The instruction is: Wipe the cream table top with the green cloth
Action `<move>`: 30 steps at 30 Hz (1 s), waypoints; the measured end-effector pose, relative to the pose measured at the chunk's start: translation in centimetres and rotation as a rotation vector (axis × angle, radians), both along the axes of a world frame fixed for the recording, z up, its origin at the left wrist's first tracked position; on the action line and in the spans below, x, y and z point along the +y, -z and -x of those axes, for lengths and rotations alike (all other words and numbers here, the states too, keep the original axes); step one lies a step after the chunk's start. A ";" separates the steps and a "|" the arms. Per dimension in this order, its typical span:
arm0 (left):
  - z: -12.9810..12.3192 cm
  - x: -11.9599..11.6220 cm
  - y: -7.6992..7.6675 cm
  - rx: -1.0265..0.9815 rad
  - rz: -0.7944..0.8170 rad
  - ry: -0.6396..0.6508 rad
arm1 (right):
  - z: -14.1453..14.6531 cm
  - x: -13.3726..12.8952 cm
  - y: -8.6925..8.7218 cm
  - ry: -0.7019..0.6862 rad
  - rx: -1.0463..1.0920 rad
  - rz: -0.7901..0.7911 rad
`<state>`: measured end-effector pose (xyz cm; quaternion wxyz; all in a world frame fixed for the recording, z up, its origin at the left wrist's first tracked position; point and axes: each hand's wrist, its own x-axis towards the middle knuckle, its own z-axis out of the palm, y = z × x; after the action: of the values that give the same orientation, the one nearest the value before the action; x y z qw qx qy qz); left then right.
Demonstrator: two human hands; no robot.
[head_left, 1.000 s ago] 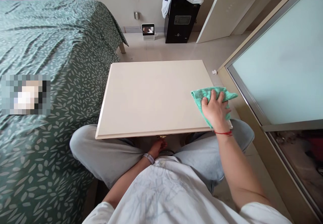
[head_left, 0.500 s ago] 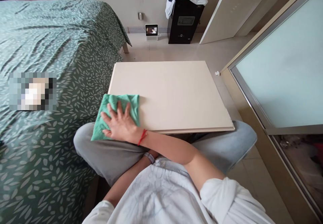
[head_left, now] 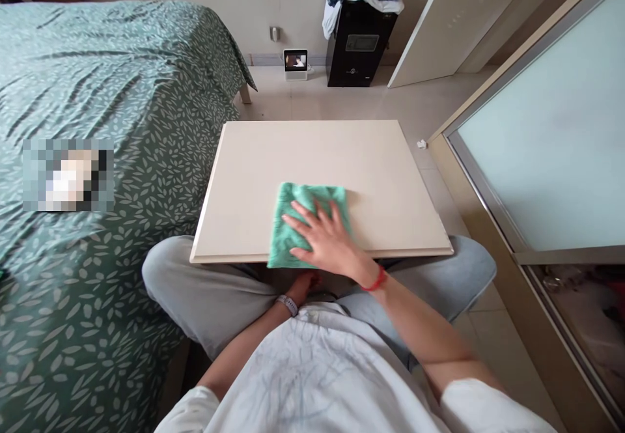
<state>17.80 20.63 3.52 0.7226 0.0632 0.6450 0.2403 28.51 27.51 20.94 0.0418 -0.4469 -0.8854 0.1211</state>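
My right hand lies flat with its fingers spread on a green cleaning cloth, pressing it to the tabletop. The cloth is at the middle of the near edge of a small cream-coloured table, and its lower edge hangs slightly over. A red string bracelet circles the right wrist. My left hand rests low between my legs, just below the table's near edge. Its fingers are in shadow and partly hidden, so their pose is unclear. A pale watch strap is on the left wrist.
On the left is a bed with a green leaf-patterned cover; a blurred-out item lies on it. By the far wall stand a small screen device and a black cabinet with folded jeans on top. A frosted sliding door flanks the right side.
My right hand has slid the green cloth rightward along the near edge, from the table's left corner to its middle. More of my left hand now shows.
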 end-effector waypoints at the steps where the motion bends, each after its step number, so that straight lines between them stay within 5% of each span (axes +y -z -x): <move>1: 0.0 -0.1 0.2 0.015 0.019 0.002 | -2.5 -0.4 0.3 0.077 -0.022 -0.013; 6: 0.2 -0.2 0.5 0.045 0.067 0.019 | -14.2 -2.0 2.1 0.421 -0.094 -0.111; 9: 0.1 -0.2 0.7 0.055 0.076 0.025 | -19.5 -0.7 2.8 0.557 -0.051 -0.123; 14: 0.1 -0.2 1.0 0.058 0.066 0.015 | -21.2 5.8 2.0 0.776 -0.023 -0.012; 17: 0.2 -0.2 1.1 0.048 0.052 0.007 | -17.4 9.4 0.7 0.765 -0.105 0.037; 21: 0.2 -0.2 1.3 0.037 0.043 0.009 | -8.9 11.8 -0.4 0.499 -0.070 0.054; 30: 0.7 -0.7 1.7 -0.012 0.012 -0.010 | 14.0 11.4 -1.1 -0.218 0.056 0.097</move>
<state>17.14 19.95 1.86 0.7256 0.0541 0.6425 0.2402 14.52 38.88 22.01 0.0315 -0.3458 -0.9203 0.1802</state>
